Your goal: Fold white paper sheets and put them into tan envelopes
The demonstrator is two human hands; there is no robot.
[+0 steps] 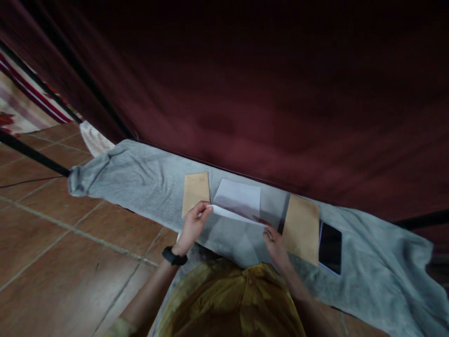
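A folded sheet of white paper (236,215) stretches between my two hands, seen nearly edge-on above the grey cloth. My left hand (195,223), with a black watch on the wrist, pinches its left end. At the other end, my right hand (275,241) grips the paper between thumb and fingers. Behind the held sheet lies flat white paper (242,193) on the cloth, partly covered by it. A small brown envelope (195,189) rests just beyond my left hand. To the right of my right hand is a larger brown envelope (300,229).
The grey cloth (140,173) covers a long, low surface. A dark-screened tablet or phone (330,248) lies at the right, beside the larger envelope. A dark red curtain (228,117) hangs along the back edge. Black poles (35,154) stand at the left over the tiled floor (70,262).
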